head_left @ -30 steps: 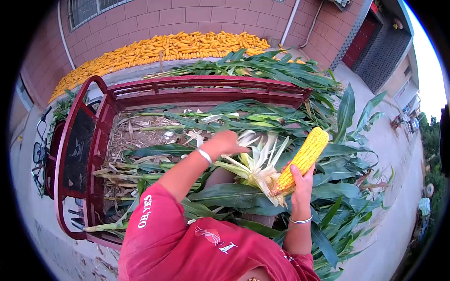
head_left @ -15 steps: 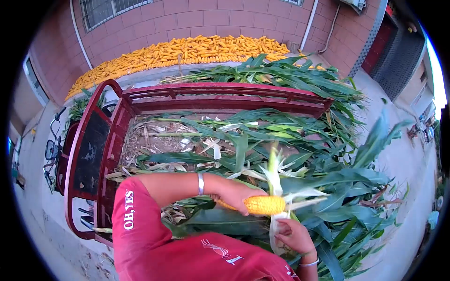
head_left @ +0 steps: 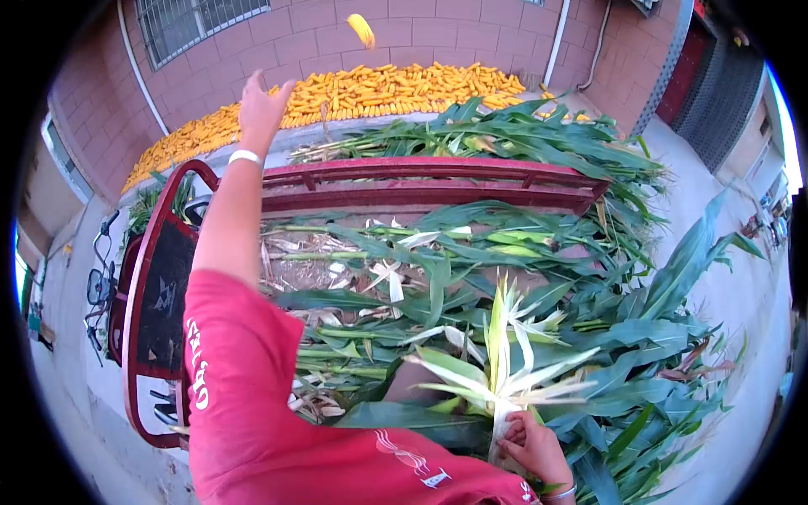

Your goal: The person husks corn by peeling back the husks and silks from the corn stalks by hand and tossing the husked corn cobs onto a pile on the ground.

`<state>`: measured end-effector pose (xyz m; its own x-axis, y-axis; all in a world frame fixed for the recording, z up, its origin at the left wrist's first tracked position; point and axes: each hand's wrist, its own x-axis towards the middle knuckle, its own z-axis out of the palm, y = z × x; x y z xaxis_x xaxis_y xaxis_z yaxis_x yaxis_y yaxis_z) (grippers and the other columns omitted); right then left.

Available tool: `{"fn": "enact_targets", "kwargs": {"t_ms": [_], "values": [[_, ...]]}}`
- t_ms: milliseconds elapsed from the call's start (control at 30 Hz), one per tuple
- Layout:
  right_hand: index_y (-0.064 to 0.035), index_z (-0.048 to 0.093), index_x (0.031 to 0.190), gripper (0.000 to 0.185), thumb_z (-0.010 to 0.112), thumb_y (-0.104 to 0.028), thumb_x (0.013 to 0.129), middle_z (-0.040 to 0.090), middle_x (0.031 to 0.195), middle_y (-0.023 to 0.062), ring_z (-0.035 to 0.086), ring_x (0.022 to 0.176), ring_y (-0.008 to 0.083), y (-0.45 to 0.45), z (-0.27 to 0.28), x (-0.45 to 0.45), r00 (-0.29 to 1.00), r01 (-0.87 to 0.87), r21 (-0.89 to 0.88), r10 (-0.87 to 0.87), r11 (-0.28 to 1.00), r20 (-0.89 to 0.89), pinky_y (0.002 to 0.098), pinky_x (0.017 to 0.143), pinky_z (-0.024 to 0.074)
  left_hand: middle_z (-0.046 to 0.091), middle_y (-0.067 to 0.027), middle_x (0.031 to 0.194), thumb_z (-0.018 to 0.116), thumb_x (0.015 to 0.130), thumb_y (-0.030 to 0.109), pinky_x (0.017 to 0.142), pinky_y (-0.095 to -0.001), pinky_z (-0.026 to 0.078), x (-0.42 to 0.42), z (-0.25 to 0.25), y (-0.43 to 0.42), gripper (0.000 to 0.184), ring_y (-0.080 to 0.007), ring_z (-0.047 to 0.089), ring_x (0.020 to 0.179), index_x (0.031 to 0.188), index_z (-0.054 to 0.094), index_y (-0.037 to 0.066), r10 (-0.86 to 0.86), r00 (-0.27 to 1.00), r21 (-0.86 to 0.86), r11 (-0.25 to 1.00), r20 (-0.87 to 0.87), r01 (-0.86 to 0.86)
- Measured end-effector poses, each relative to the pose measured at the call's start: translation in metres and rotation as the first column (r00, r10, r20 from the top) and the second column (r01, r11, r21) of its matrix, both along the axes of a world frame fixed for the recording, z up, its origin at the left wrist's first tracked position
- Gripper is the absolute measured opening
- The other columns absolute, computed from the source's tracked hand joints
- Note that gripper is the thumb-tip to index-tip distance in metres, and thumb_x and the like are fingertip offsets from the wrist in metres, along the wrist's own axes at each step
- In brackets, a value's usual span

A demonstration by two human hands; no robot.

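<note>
My left hand (head_left: 263, 105) is raised at the end of an outstretched arm, its fingers apart and nothing in it. Beyond it, a yellow corn cob (head_left: 361, 32) hangs in mid-air in front of the wall, above a long heap of husked corn cobs (head_left: 379, 91). Low on the right, my right hand (head_left: 532, 444) is closed around the base of a corn husk (head_left: 502, 389). The pale husk leaves are peeled back and spread like a star, with no cob among them. Green corn stalks (head_left: 438, 295) lie under and around this hand.
A red cart (head_left: 421, 168) with a raised side rail and a curved front frame holds stalks and dry husk scraps. More leafy stalks (head_left: 505, 139) lie behind the rail. Handlebars (head_left: 101, 286) show at the left. A pink block wall (head_left: 320, 34) with a barred window stands behind.
My left hand has let go of the corn cob and swung up and left; the cob is now airborne. The right hand stays low, with the emptied husk spread open.
</note>
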<state>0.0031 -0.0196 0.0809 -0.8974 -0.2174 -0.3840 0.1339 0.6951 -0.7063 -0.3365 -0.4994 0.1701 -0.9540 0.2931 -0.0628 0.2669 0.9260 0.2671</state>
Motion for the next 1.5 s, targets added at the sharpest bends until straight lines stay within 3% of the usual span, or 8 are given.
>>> {"fn": "enact_targets", "kwargs": {"t_ms": [167, 267, 367, 533, 733, 967, 1400, 1500], "values": [[-0.0052, 0.055, 0.114, 0.045, 0.075, -0.016, 0.075, 0.064, 0.093, 0.0117, 0.065, 0.082, 0.0262, -0.003, 0.035, -0.016, 0.959, -0.210, 0.015, 0.209, 0.978, -0.192, 0.0347, 0.074, 0.0527, 0.050, -0.0177, 0.133, 0.072, 0.073, 0.048, 0.103, -0.0390, 0.037, 0.120, -0.110, -0.035, 0.086, -0.0312, 0.050, 0.120, 0.139, 0.039, 0.005, -0.098, 0.887, -0.126, 0.977, 0.451, 0.172], [-0.0049, 0.060, 0.107, 0.041, 0.074, -0.017, 0.070, 0.061, 0.101, 0.0160, 0.060, 0.093, 0.0345, 0.008, 0.060, -0.036, 0.861, -0.258, 0.074, 0.264, 0.963, -0.435, 0.0407, 0.083, 0.0496, 0.049, -0.0176, 0.136, 0.074, 0.072, 0.050, 0.103, -0.0384, 0.037, 0.236, -0.140, -0.002, 0.087, -0.0300, 0.048, 0.123, 0.139, 0.040, 0.004, -0.178, 0.439, 0.082, 0.970, 0.881, 0.230], [-0.0041, 0.057, 0.109, 0.039, 0.069, -0.007, 0.071, 0.061, 0.105, 0.0175, 0.057, 0.101, 0.0363, 0.031, 0.058, -0.067, 0.847, -0.075, 0.151, 0.143, 0.986, -0.512, 0.0418, 0.090, 0.0453, 0.058, -0.0189, 0.123, 0.077, 0.070, 0.043, 0.091, -0.0358, 0.045, 0.337, -0.203, -0.008, 0.077, -0.0287, 0.057, 0.111, 0.131, 0.048, 0.004, -0.328, 0.479, 0.342, 0.938, 0.814, 0.061], [-0.0086, 0.051, 0.124, 0.067, 0.073, -0.007, 0.061, 0.050, 0.130, 0.0136, 0.048, 0.118, 0.0339, 0.096, -0.004, -0.104, 0.837, -0.283, 0.522, 0.473, 0.805, -0.274, 0.0428, 0.103, 0.0369, 0.064, -0.0230, 0.106, 0.072, 0.072, 0.040, 0.086, -0.0437, 0.049, 0.376, -0.165, 0.041, 0.067, -0.0375, 0.062, 0.099, 0.122, 0.051, 0.000, -0.016, 0.649, -0.124, 0.978, 0.761, 0.170], [-0.0191, 0.049, 0.127, 0.075, 0.081, -0.021, 0.059, 0.047, 0.133, 0.0059, 0.053, 0.115, 0.0261, 0.096, -0.045, -0.101, 0.738, -0.179, 0.823, 0.626, 0.539, -0.250, 0.0453, 0.101, 0.0366, 0.066, -0.0216, 0.091, 0.069, 0.073, 0.030, 0.077, -0.0464, 0.052, 0.386, -0.196, 0.050, 0.053, -0.0383, 0.065, 0.085, 0.114, 0.050, 0.002, 0.084, 0.816, -0.195, 0.980, 0.572, 0.036], [-0.0182, 0.051, 0.121, 0.057, 0.074, -0.014, 0.069, 0.058, 0.116, 0.0039, 0.059, 0.104, 0.0226, 0.121, -0.088, -0.187, 0.711, 0.070, 0.694, 0.452, 0.717, -0.538, 0.0414, 0.089, 0.0407, 0.064, -0.0201, 0.088, 0.069, 0.078, 0.025, 0.075, -0.0482, 0.049, 0.295, -0.152, 0.036, 0.045, -0.0391, 0.062, 0.084, 0.109, 0.046, 0.004, 0.132, 0.957, -0.200, 0.976, 0.258, -0.080], [-0.0155, 0.061, 0.114, 0.040, 0.069, -0.032, 0.078, 0.062, 0.112, 0.0055, 0.058, 0.109, 0.0262, 0.110, -0.337, -0.245, 0.937, -0.291, 0.756, 0.336, 0.586, 0.100, 0.0468, 0.089, 0.0444, 0.067, -0.0133, 0.093, 0.072, 0.075, 0.025, 0.074, -0.0481, 0.051, 0.247, -0.434, 0.025, 0.037, -0.0348, 0.065, 0.089, 0.105, 0.055, 0.013, 0.174, 0.852, -0.279, 0.960, 0.494, -0.034], [-0.0158, 0.056, 0.122, 0.048, 0.069, -0.032, 0.078, 0.058, 0.122, 0.0051, 0.053, 0.116, 0.0265, 0.121, -0.357, -0.214, 0.944, -0.257, 0.708, 0.329, 0.657, 0.038, 0.0465, 0.093, 0.0434, 0.067, -0.0167, 0.097, 0.065, 0.077, 0.020, 0.077, -0.0478, 0.051, 0.273, -0.465, 0.033, 0.049, -0.0360, 0.065, 0.091, 0.125, 0.051, 0.016, 0.392, 0.749, -0.251, 0.920, 0.534, -0.302]]}}
